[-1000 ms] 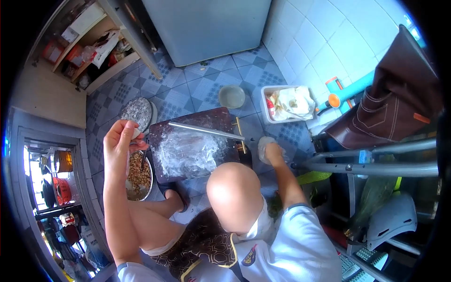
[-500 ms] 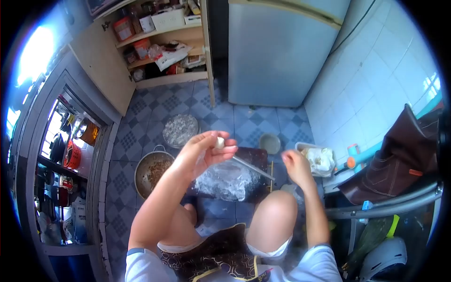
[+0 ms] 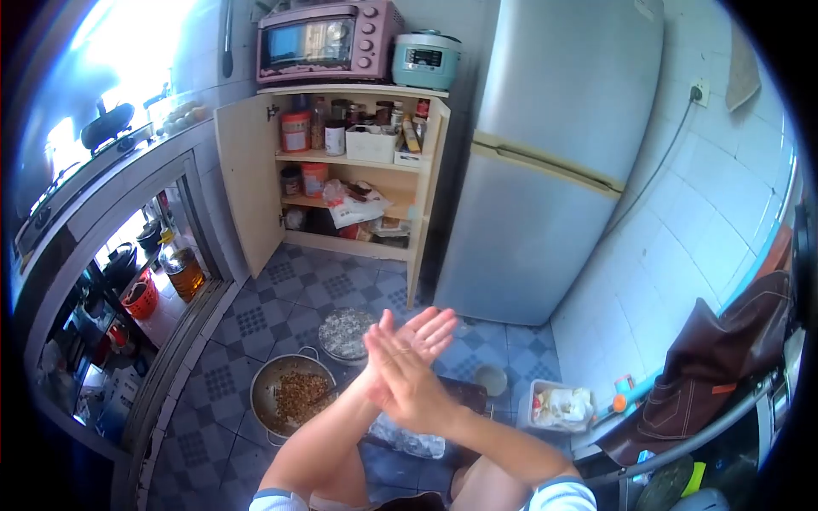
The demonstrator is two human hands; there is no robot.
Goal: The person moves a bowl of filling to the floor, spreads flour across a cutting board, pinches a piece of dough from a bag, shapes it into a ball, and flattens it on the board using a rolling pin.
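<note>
Pressing together above the board [image 3: 464,393], the hands met palm to palm: the left hand [image 3: 423,330] lay underneath with fingers stretched out, and the right hand [image 3: 407,387] crossed over it, fingers straight. Whether anything small sat between the palms could not be told, since the right hand covered them. The overlap suggested flat, even pressure rather than a grip.

Directly below the hands, the board was partly hidden, with white powder [image 3: 413,439] on it, perhaps to keep things from sticking. A pan [image 3: 265,399] of chopped food [image 3: 300,395] stood to their left, and a round plate [image 3: 325,343] dusted with white just beyond them; both seemed set low for easy reach. To the right of the hands stood a bowl [image 3: 490,381] and, farther right, a tub [image 3: 525,411] holding a pale bag [image 3: 566,410].

Well beyond the hands, jar labels on the cabinet shelves, marks on the shelf bag [image 3: 356,209] and the cooker's [image 3: 426,61] panel were too small to read; no brand was legible.
</note>
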